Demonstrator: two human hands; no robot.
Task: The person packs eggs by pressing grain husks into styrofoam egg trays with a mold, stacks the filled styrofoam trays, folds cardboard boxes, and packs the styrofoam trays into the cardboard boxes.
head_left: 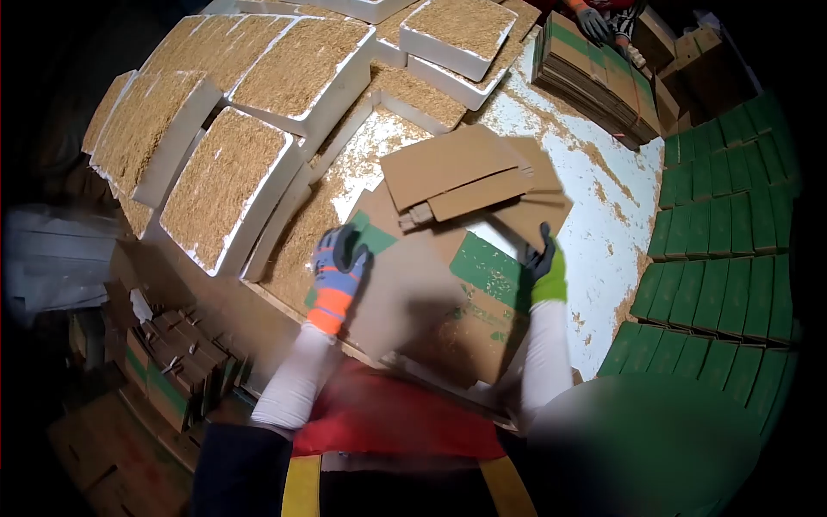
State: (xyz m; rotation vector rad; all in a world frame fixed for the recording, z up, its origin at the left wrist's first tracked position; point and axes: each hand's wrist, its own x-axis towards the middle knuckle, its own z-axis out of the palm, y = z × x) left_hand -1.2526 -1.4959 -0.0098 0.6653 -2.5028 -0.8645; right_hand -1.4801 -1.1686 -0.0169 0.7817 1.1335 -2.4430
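Handling green-printed carton (478, 297) on desk (607, 228), 6 o'clock; seems mid-positioning. Left hand (334, 269), 9 o'clock of it, half open, apparently holding nothing; right hand (544, 269), 2 o'clock, fingers bent, hold unclear. Next move likely calls for gripping both edges.

Table (633, 233) across middle. Filled trays (338, 96) upper left and top centre, some stacked on others. Loose cardboard pieces (457, 168) at centre, overlapping, right of the trays. Carton (482, 332) below them in frame, left hand (338, 269) at its left, right hand (549, 274) at its right. Flat-carton stack (594, 86) upper right, co-worker's hand (593, 24) on top. Box rows (715, 224) along right edge. More cartons (164, 366) lower left, beyond the table edge.
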